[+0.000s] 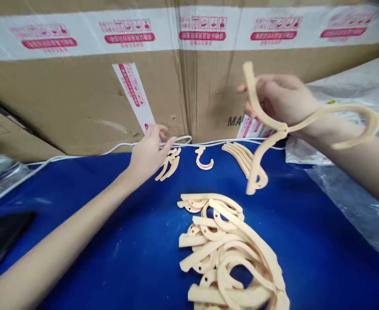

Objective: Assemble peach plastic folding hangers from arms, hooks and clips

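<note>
Hanger (282, 127): raised above the table at the right, one arm pointing up, one down, and its hook curving across the right forearm (pale wood-coloured, like every other piece here).
Right hand (278, 97): holds the hanger aloft, fingers curled behind its upper arm, one fingertip poking out past it; the exact grip is partly hidden.
Left hand (150, 148): just beside the small pieces, fingers loosely bent and a little apart, thumb stretched out towards them; nothing shows in its grasp (whether it touches a piece, I cannot tell).
Small pieces (171, 170): a slanting cluster on the table, partly behind the left hand.
Lone hook (204, 167): lies flat between the small pieces and the stack, apart from both.
Stack (239, 157): several curved pieces side by side, the raised hanger's lower arm overlapping its view.
Pile (252, 237): many hanger parts heaped nearest the wearer, arms and hooks overlapping.
Table (127, 249): blue, bearing all the loose parts.
Cable (57, 158): white, along the table's back edge, at the foot of the carton (79, 107).
Tape (165, 28): white with red print, stretched across the carton.
Plastic (353, 189): clear, spread at the right.
</note>
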The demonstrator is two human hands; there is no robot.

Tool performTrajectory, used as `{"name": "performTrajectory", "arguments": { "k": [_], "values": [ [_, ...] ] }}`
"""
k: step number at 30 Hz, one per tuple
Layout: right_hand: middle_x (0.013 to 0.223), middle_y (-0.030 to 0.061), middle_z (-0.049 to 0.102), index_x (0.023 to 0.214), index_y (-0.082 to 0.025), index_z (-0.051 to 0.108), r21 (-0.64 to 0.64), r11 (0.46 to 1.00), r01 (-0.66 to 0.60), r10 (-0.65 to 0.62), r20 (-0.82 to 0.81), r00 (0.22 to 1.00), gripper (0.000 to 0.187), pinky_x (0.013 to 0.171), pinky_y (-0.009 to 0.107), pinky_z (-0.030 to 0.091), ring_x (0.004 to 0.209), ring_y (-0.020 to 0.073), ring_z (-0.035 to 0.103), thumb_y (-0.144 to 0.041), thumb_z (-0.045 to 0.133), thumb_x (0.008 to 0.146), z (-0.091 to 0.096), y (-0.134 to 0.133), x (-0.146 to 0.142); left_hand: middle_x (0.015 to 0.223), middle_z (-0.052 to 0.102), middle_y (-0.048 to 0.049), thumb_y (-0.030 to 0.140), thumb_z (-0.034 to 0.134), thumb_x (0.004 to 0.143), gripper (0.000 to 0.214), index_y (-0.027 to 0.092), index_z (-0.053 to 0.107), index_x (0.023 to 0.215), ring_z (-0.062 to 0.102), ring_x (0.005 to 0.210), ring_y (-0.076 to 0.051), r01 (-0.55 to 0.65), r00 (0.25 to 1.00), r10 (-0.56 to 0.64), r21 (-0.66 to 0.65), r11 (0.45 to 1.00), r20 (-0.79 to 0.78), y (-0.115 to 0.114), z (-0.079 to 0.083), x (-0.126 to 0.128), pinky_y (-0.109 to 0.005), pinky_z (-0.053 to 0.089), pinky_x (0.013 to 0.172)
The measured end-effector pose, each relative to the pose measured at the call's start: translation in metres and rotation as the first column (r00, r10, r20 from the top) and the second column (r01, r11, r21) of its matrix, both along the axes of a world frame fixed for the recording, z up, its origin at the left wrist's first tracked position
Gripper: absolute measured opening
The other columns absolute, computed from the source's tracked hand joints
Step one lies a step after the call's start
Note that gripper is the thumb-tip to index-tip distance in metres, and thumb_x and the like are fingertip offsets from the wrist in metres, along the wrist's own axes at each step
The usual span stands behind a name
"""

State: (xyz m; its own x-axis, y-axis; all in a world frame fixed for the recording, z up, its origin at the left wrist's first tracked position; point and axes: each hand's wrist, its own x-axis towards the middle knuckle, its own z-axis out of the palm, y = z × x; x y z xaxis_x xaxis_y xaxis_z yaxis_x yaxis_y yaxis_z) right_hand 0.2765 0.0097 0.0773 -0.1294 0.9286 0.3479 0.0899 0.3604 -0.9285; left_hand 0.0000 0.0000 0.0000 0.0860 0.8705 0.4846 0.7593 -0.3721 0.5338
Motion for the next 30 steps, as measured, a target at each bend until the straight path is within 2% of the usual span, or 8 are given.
{"name": "performTrajectory", "arguments": {
  "k": [2,4,7,12,15,19,25,30],
  "values": [
    [0.059,0.0021,0.068,0.082,-0.02,0.055,0.116,0.99,0.078,-0.061,-0.14,0.988,0.021,0.036,0.021,0.032,0.039,0.0103,0.05,-0.013,0.039,0.091,0.006,0.0,-0.004,0.113,0.064,-0.01,0.054,0.041,0.092,0.048,0.015,0.063,0.109,0.057,0.11,-0.026,0.266,0.951,-0.231,-0.166,0.949,0.206,-0.01,0.009,0.024,-0.04,0.04,0.098],
    [0.071,0.0027,0.073,0.079,-0.022,0.051,0.185,0.972,0.143,-0.097,-0.236,0.967,0.02,0.044,0.021,0.04,0.048,0.0102,0.057,-0.015,0.038,0.093,0.008,-0.001,-0.006,0.11,0.068,-0.0096,0.063,0.026,0.093,0.063,0.017,0.067,0.101,0.057,0.112,-0.027,0.528,0.807,-0.323,-0.356,0.771,0.495,-0.018,0.017,0.043,-0.041,0.042,0.096],
    [0.088,0.0079,0.075,0.081,-0.02,0.056,0.215,0.957,0.195,-0.126,-0.298,0.946,0.009,0.055,0.024,0.049,0.066,0.0137,0.067,-0.015,0.051,0.086,0.0,-0.004,-0.007,0.105,0.07,-0.0099,0.059,0.053,0.085,0.047,0.015,0.069,0.091,0.059,0.113,-0.028,0.748,0.568,-0.245,-0.368,0.552,0.786,-0.026,0.024,0.058,-0.04,0.044,0.098],
    [0.076,0.0032,0.072,0.077,-0.018,0.06,0.289,0.926,0.242,-0.227,-0.083,0.97,0.011,0.057,0.026,0.052,0.07,0.0161,0.069,-0.014,0.069,0.071,-0.031,-0.021,0.002,0.107,0.07,-0.0027,0.014,0.068,0.078,0.01,0.016,0.058,0.074,0.063,0.112,-0.022,0.804,0.296,-0.102,-0.19,0.564,0.95,-0.028,0.028,0.052,-0.035,0.05,0.097],
    [0.08,0.004,0.072,0.081,-0.018,0.061,0.501,0.843,0.197,-0.373,0.279,0.885,0.009,0.062,0.028,0.05,0.069,0.0156,0.066,-0.023,0.067,0.075,-0.043,-0.031,0.009,0.115,0.068,-0.0034,0.001,0.063,0.075,0.014,0.015,0.059,0.078,0.068,0.1,-0.019,0.817,0.328,-0.056,-0.254,0.518,0.943,-0.029,0.03,0.048,-0.023,0.055,0.077],
    [0.071,0.0056,0.069,0.105,-0.015,0.066,0.695,0.711,-0.106,-0.593,0.674,0.44,0.028,0.053,0.029,0.04,0.058,0.0178,0.061,-0.033,0.052,0.089,-0.048,-0.039,0.01,0.097,0.07,-0.0069,-0.001,0.057,0.074,0.029,0.016,0.061,0.097,0.067,0.08,-0.014,0.833,0.373,0.042,-0.355,0.424,0.927,-0.034,0.032,0.053,-0.015,0.047,0.053],
    [0.065,0.008,0.066,0.118,-0.014,0.06,0.54,0.832,-0.126,-0.5,0.829,0.249,0.041,0.046,0.03,0.029,0.051,0.0204,0.058,-0.034,0.031,0.098,-0.05,-0.047,-0.01,0.066,0.046,-0.0003,0.019,0.049,0.086,0.014,0.012,0.057,0.077,0.043,0.052,-0.006,0.866,0.418,0.123,-0.436,0.244,0.9,-0.037,0.041,0.06,-0.014,0.028,0.039],
    [0.061,0.0021,0.058,0.094,-0.018,0.062,0.127,0.992,0.016,-0.119,0.875,0.47,0.037,0.05,0.026,0.038,0.051,0.0156,0.055,-0.035,0.028,0.097,-0.041,-0.04,-0.004,0.06,0.043,0.0026,0.021,0.063,0.079,0.012,0.018,0.052,0.075,0.039,0.049,-0.008,0.419,0.862,0.004,-0.719,0.555,0.506,-0.032,0.043,0.051,-0.016,0.026,0.038]
  ]
}}
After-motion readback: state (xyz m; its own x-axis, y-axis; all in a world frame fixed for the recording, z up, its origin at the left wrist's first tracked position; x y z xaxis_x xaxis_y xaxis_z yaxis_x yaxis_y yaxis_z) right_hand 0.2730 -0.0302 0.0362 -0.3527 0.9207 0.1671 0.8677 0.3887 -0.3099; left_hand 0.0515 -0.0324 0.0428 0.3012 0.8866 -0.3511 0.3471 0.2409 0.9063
